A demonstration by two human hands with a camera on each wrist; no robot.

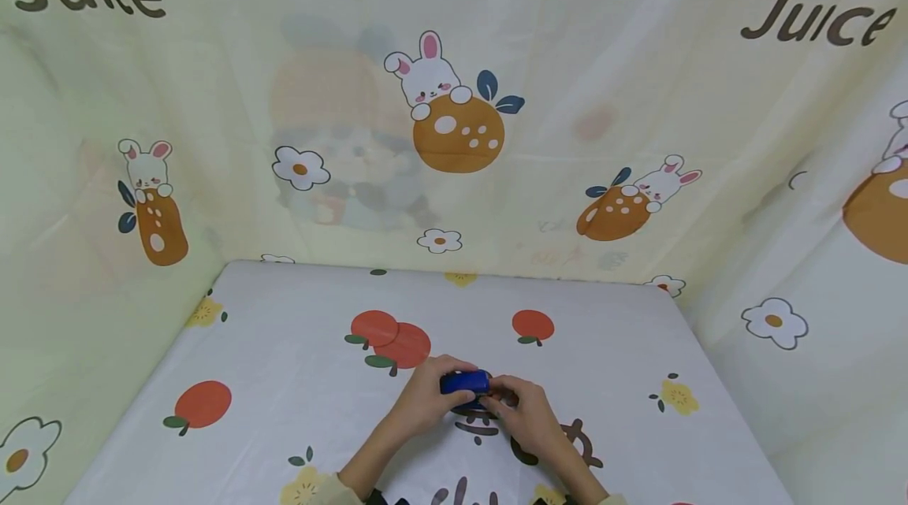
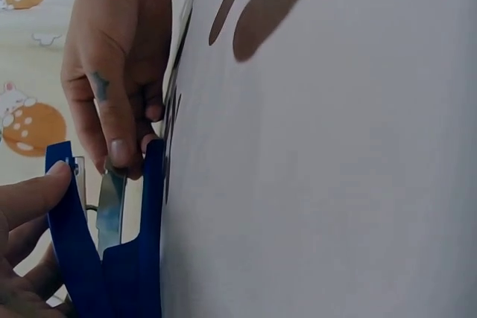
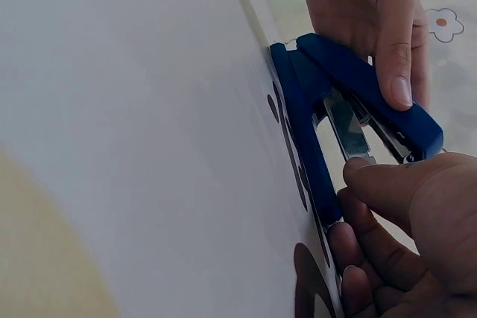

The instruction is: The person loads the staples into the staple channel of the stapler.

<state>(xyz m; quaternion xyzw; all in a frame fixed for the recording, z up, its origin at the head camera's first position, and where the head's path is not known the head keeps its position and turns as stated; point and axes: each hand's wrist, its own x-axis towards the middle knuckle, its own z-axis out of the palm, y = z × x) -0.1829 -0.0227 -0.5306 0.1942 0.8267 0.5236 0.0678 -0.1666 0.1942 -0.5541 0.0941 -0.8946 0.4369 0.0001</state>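
A blue stapler (image 1: 464, 383) stands on the table with its top arm lifted away from the base and the metal magazine (image 3: 346, 124) showing between them. My left hand (image 1: 428, 399) grips the raised top arm, its thumb laid along the side (image 3: 400, 91). At the front end, my right hand (image 1: 526, 412) pinches the tip of the magazine, thumb on the metal (image 2: 119, 152). The other right fingers (image 3: 365, 247) are curled close by the front of the base (image 3: 320, 176).
The table has a white cloth (image 1: 284, 363) printed with apples, flowers and dark lettering. Pale curtains (image 1: 553, 32) with rabbit and fruit prints hang behind it and on both sides.
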